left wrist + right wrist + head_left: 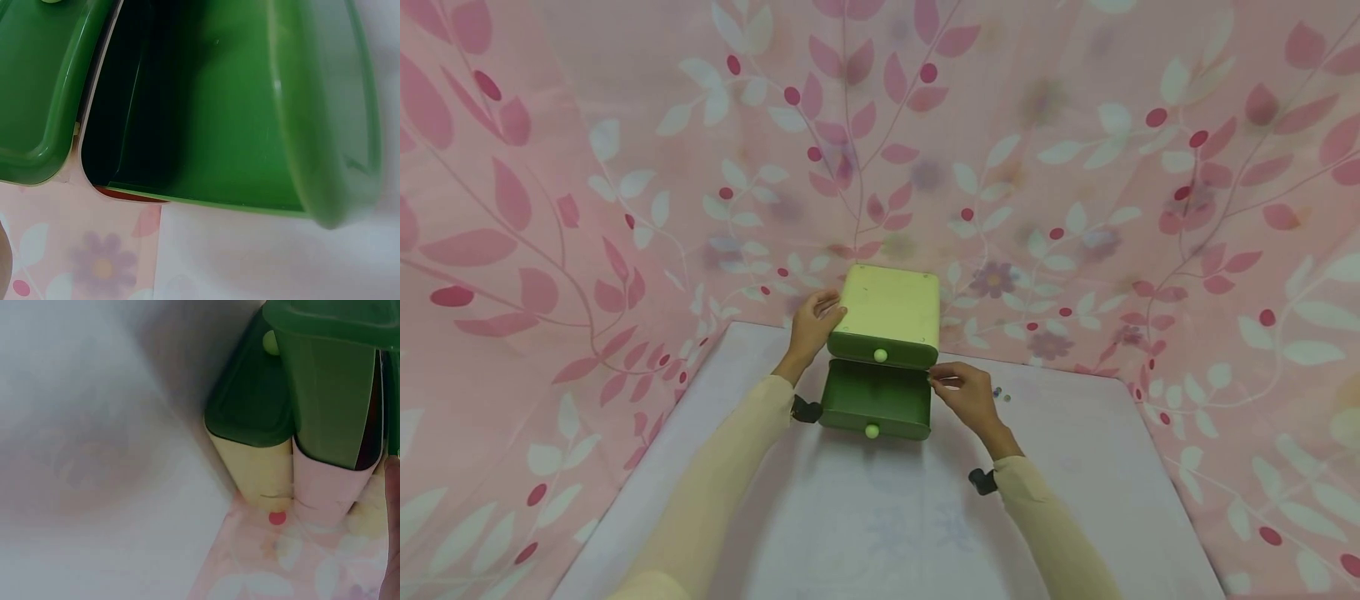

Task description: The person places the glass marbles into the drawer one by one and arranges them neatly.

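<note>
A small drawer unit [891, 302] with a pale yellow-green top stands at the back of the table. Its upper green drawer [857, 347] is closed, while the drawer below [874, 422] is pulled far out. Inside that drawer the green floor [244, 125] shows a tiny pale spot. My left hand [808, 332] rests against the unit's left side, thumb at the top edge. At the right rim of the pulled-out drawer, my right hand [967, 395] pinches a tiny bead-like thing, mostly hidden by the fingertips. One finger [392, 519] shows at the right wrist view's edge.
Several small marble-like balls [1002, 394] lie on the white table [1075, 475] just right of my right hand. A pink floral cloth [1037, 208] hangs behind the unit. Below the pulled-out drawer, a closed dark green drawer [250, 400] appears in the right wrist view.
</note>
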A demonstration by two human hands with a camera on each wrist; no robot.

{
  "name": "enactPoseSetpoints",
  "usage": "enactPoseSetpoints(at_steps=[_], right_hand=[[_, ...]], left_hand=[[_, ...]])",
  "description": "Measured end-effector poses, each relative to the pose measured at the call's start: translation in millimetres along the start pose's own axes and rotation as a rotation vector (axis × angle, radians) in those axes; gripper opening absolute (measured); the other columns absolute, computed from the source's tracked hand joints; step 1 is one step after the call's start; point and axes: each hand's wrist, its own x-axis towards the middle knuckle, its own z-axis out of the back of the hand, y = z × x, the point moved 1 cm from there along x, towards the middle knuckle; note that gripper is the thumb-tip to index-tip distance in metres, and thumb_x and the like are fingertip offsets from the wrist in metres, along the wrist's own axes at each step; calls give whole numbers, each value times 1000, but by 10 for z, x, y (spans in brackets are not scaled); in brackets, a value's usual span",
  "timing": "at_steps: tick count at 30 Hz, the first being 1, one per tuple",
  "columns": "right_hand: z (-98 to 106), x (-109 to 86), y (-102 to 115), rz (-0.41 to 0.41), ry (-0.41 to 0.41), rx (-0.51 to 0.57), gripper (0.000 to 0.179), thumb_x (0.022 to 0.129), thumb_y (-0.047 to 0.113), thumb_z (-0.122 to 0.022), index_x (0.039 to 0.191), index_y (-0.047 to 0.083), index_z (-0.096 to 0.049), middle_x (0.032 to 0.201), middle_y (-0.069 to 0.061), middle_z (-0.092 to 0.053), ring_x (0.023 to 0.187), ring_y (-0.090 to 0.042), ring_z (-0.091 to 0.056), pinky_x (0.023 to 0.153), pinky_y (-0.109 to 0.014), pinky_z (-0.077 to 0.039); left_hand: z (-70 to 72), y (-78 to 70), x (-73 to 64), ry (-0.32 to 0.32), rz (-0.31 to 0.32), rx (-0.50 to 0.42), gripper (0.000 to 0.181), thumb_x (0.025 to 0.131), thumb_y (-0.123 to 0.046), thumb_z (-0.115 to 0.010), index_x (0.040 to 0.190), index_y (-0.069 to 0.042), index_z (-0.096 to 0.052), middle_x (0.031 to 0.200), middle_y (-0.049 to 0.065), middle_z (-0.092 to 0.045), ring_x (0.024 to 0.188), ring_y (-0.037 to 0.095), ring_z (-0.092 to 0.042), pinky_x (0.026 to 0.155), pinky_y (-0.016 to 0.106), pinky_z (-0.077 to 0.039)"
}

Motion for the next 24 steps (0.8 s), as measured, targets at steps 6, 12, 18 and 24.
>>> enactPoseSetpoints(at_steps=[6,12,18,24], right_hand=[[-100,18,19,34,30,7,21,79,-6,-77,100,0,-74,92,-10,-73,85,-25,-71,73,-29,-61],[-193,5,30,56,65,-2,20,80,-6,-76,99,-1,-73,93,-11,-72,84,-26,-70,72,-30,-61],[-273,7,52,17,102,-18,19,79,-4,-77,98,0,-74,93,-7,-73,83,-20,-70,71,-27,-61],[-353,22,71,10,145,-10,19,80,-5,-77,98,-2,-73,93,-7,-72,81,-17,-71,70,-26,-60]], left_hand=[[8,9,4,-2,-9,-6,47,93,-4,-66,135,7,-49,136,32,-48,130,40,-45,108,46,-41],[7,2,2,3,-11,-16,46,93,-3,-65,135,8,-49,136,33,-47,130,42,-45,108,46,-41],[5,-3,-1,6,-6,-15,47,93,-4,-65,135,7,-49,137,30,-49,130,42,-44,108,45,-41],[4,-11,-3,2,-7,1,47,93,-4,-65,135,7,-49,136,26,-51,130,42,-45,108,43,-42]])
